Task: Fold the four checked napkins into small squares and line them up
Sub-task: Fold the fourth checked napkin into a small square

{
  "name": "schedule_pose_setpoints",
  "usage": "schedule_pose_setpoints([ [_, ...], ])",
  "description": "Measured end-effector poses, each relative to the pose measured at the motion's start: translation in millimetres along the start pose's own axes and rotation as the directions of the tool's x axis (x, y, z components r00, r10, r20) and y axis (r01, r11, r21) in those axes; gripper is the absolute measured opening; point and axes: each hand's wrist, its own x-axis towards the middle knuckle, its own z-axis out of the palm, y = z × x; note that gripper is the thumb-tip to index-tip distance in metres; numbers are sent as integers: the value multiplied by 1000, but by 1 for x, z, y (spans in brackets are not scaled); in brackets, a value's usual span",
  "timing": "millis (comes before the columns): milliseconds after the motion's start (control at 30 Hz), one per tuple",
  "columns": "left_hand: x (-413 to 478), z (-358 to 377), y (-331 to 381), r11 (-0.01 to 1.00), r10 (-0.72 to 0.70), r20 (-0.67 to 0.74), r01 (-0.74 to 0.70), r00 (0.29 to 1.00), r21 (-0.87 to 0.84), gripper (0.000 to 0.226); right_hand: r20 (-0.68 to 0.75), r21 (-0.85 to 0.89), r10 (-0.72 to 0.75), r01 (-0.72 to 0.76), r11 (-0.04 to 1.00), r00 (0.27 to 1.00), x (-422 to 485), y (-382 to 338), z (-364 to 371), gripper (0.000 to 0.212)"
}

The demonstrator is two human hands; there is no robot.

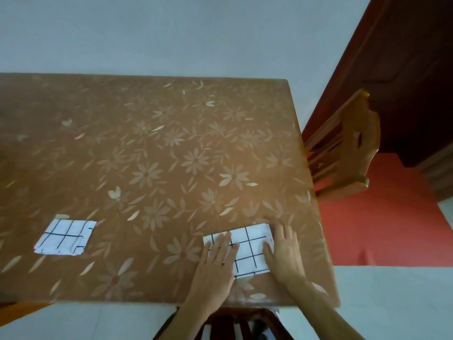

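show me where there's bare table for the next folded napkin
Bare: the table between the left folded napkin and the pressed napkin, and everything beyond both to the wall. Crowded: the near right corner, under the left hand and right hand.

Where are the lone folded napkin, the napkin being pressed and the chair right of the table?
lone napkin [65, 238]: head view, its middle.
pressed napkin [250, 252]: head view, bare centre.
right chair [348, 133]: head view, its backrest.
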Motion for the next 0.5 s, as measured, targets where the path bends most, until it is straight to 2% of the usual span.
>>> schedule_pose_setpoints([
  [67, 0, 10, -2, 1000, -24, 18, 24, 1000, 6, 58, -38, -190, -157, 147, 971, 987, -5, -6, 20, 57],
  [133, -1, 15, -6, 999, -34, 19, 33, 999, 10, 57, 98, -231, -294, 309, 922, 951, -10, -15, 45, 56],
  [200, -3, 18, -8, 1000, -24, 14, 24, 1000, -15, 56, 222, -250, -344, 394, 884, 912, -16, -17, 65, 59],
  [367, -11, 8, -19, 990, -144, 26, 144, 989, 10, 69, 219, -303, -261, 320, 898, 940, -14, 15, 52, 62],
  [500, -14, -1, -24, 991, -128, 41, 127, 991, 31, 72, 205, -368, -272, 332, 869, 940, 4, 19, 30, 56],
])
